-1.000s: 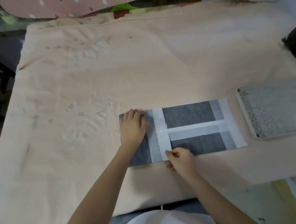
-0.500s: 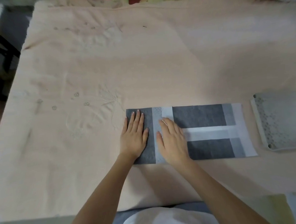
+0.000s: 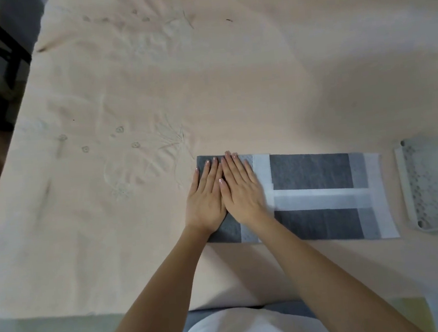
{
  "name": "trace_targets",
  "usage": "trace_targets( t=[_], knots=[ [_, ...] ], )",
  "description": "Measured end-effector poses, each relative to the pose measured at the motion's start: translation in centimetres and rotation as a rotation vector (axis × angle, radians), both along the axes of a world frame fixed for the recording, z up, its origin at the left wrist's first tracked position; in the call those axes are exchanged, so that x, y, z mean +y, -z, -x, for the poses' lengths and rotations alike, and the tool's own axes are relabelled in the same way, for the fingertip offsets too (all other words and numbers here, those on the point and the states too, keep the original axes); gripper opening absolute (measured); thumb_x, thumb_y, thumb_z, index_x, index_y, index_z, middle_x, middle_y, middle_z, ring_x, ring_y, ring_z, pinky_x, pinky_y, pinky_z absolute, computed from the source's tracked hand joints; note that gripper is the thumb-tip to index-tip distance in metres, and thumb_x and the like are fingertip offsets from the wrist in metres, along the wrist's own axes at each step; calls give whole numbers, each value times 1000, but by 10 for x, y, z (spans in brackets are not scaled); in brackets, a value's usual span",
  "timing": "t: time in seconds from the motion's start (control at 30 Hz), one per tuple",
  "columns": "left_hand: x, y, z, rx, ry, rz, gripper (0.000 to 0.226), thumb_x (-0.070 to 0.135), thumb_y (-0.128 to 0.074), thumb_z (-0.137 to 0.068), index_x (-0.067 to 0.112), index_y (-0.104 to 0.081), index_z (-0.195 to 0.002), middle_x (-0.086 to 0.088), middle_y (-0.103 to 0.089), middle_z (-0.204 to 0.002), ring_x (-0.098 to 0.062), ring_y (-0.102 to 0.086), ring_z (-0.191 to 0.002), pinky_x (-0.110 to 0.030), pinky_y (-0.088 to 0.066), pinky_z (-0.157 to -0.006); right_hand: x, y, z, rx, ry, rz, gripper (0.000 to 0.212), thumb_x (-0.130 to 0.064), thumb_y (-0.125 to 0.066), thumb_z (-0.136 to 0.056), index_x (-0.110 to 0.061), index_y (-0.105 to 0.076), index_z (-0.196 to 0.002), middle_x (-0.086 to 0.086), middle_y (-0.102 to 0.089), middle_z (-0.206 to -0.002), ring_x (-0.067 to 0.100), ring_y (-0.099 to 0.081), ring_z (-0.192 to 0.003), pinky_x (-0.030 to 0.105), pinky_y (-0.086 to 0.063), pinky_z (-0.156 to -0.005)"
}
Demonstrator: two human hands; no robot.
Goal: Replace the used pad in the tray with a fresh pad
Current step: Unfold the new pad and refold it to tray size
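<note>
A folded grey pad [image 3: 312, 173] with white bands lies flat on the peach cloth near the table's front edge. My left hand [image 3: 206, 196] and my right hand [image 3: 243, 189] press palm-down side by side on the pad's left end, fingers straight and together, holding nothing. The right hand slightly overlaps the left. The grey tray [image 3: 407, 188] with a patterned inside sits to the right of the pad, cut off by the frame edge; a small gap separates it from the pad.
A peach cloth [image 3: 203, 73] with faint embroidery covers the whole table. Dark furniture [image 3: 1, 61] stands beyond the table's left edge. The table's front edge runs just before my body.
My right hand let go of the white flap, laid it flat, then slid left against my left hand. The view has shifted, so the tray sits further right.
</note>
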State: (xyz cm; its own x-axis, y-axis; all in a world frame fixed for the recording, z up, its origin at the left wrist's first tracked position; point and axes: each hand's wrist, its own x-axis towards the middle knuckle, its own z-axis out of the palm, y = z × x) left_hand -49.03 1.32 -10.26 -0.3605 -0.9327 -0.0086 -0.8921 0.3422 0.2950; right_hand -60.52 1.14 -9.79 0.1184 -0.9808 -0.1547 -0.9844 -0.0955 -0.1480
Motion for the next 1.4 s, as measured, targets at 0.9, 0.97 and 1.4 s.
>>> trace_targets(
  t=[0.9, 0.97, 1.4],
  knots=[
    [-15, -1, 26, -27, -114, -65, 59, 37, -26, -101, 6, -16, -150, -8, -14, -157, -19, -9, -146, -34, -3, -120, 10, 7, 53, -14, 155, 53, 60, -34, -7, -96, -7, -8, -150, 8, -3, -159, 17, 1, -147, 37, -1, -120],
    [-16, 0, 13, -80, -168, -62, 60, 39, -15, -99, 8, -14, -150, -6, -13, -158, -17, -8, -146, -37, -1, -120, 10, 7, 53, -18, 158, 57, 60, -33, -8, -96, -7, -8, -150, 8, -3, -159, 17, 0, -147, 37, -1, -120],
    [34, -6, -26, -78, -38, 30, 51, 31, -28, -99, 10, -36, -144, -8, -31, -152, -29, -24, -142, -45, -16, -117, 10, 11, 55, -6, 161, 42, 60, -34, -10, -96, -7, -6, -150, 7, -2, -159, 16, 3, -147, 37, 1, -120]
  ],
)
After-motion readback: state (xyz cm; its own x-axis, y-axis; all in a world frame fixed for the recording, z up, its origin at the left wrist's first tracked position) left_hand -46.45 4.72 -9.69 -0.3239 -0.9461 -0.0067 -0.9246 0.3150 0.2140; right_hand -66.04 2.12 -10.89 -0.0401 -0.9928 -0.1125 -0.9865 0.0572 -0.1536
